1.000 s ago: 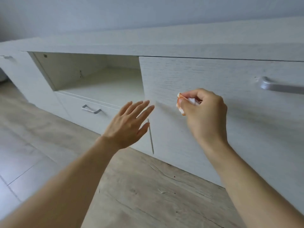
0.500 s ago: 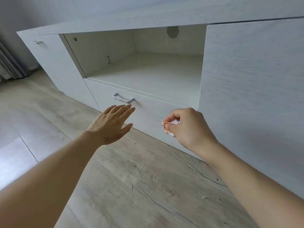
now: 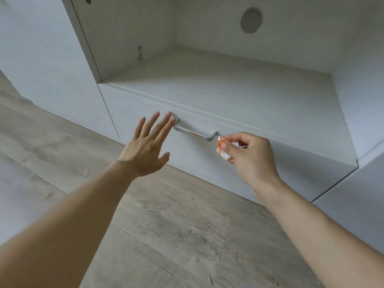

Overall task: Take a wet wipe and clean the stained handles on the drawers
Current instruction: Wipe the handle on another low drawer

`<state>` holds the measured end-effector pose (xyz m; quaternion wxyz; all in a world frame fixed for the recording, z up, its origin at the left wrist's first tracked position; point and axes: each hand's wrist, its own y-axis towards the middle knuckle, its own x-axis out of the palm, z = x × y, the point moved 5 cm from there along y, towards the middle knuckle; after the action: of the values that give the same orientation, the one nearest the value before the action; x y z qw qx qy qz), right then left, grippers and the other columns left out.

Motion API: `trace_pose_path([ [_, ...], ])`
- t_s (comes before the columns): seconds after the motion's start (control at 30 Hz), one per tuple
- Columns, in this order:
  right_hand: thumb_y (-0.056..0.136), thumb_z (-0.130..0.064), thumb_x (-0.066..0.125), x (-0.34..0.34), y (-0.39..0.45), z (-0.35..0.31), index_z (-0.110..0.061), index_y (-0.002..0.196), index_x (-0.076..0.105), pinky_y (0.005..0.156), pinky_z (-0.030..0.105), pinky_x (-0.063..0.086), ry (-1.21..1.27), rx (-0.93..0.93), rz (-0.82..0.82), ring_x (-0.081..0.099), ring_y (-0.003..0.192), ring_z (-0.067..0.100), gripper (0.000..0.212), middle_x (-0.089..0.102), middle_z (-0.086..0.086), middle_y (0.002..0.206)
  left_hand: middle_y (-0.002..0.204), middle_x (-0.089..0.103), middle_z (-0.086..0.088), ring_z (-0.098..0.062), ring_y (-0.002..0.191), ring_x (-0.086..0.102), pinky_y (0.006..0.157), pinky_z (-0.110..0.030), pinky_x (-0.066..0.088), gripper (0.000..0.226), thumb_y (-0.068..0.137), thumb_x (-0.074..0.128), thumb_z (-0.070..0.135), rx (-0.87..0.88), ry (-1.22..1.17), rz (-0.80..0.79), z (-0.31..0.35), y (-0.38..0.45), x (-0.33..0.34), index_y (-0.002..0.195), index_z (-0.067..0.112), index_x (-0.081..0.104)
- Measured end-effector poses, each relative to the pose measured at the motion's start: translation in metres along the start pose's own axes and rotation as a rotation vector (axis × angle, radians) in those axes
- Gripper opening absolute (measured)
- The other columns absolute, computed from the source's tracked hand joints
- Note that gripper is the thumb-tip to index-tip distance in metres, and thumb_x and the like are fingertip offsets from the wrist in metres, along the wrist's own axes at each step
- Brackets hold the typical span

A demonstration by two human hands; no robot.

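A silver handle (image 3: 195, 132) with an orange stain near its middle sits on the low white drawer front (image 3: 259, 159). My right hand (image 3: 247, 156) pinches a crumpled white wet wipe (image 3: 223, 150) with orange smears, held just right of the handle's right end. My left hand (image 3: 147, 146) is spread flat with straight fingers, its fingertips at the handle's left end; whether they touch it I cannot tell.
Above the drawer is an open white shelf compartment (image 3: 207, 75) with a round cable hole (image 3: 251, 20) in its back. A white cabinet door (image 3: 41, 59) stands to the left and another panel (image 3: 365, 200) to the right. Grey wood-look floor (image 3: 176, 235) lies below.
The view has dropped and closed in on the low drawer. Both hands have moved forward to the handle, the right one carrying the wipe to its right end.
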<state>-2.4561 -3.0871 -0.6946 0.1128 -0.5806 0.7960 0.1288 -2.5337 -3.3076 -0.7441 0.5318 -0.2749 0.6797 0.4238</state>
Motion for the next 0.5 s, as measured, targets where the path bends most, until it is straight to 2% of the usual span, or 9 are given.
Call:
trace_pose_path([
  [0.13,0.084,-0.013,0.068,0.011,0.015,-0.006,-0.026,0.07,0.067,0.056,0.01,0.045,0.027,-0.043,0.149,0.054,0.051,-0.008,0.019,0.061,-0.018,0.05,0.16,-0.001,0.0,-0.024,0.146,-0.007,0.118,-0.048,0.002,0.079,0.087,0.045,0.038,0.052,-0.207,0.149,-0.005,0.01,0.022,0.152,0.022,0.002],
  [0.2,0.084,-0.011,0.067,0.015,0.017,-0.003,-0.026,0.072,0.066,0.057,0.007,0.044,0.027,-0.044,0.231,0.056,0.056,-0.009,0.019,0.064,-0.017,0.058,0.16,0.003,-0.003,-0.026,0.146,-0.004,0.118,-0.048,0.004,0.077,0.087,0.042,0.043,0.061,-0.282,0.211,-0.002,0.012,0.032,0.152,0.02,0.007],
  [0.33,0.086,-0.007,0.064,0.028,0.012,0.008,-0.022,0.084,0.07,0.068,0.0,0.042,0.031,-0.049,0.348,0.061,0.077,-0.011,0.017,0.07,-0.004,0.093,0.159,0.004,-0.003,-0.027,0.146,-0.003,0.117,-0.046,0.004,0.079,0.087,0.046,0.047,0.024,-0.375,0.304,0.004,0.016,0.044,0.151,0.015,0.011],
  [0.43,0.087,-0.005,0.062,0.039,0.01,0.012,-0.011,0.095,0.072,0.07,0.0,0.041,0.074,-0.085,0.38,0.061,0.073,-0.014,0.014,0.069,0.003,0.096,0.159,0.007,-0.006,-0.03,0.146,-0.001,0.117,-0.048,0.007,0.079,0.088,0.048,0.047,0.014,-0.413,0.328,0.003,0.016,0.045,0.151,0.018,0.01],
  [0.5,0.087,-0.007,0.064,0.043,0.011,0.012,-0.01,0.098,0.072,0.076,0.003,0.042,0.031,-0.128,0.413,0.059,0.076,-0.014,0.015,0.067,-0.001,0.095,0.158,0.009,-0.008,-0.032,0.146,0.001,0.117,-0.05,0.009,0.079,0.088,0.048,0.047,0.027,-0.416,0.353,0.002,0.018,0.047,0.15,0.019,0.009],
])
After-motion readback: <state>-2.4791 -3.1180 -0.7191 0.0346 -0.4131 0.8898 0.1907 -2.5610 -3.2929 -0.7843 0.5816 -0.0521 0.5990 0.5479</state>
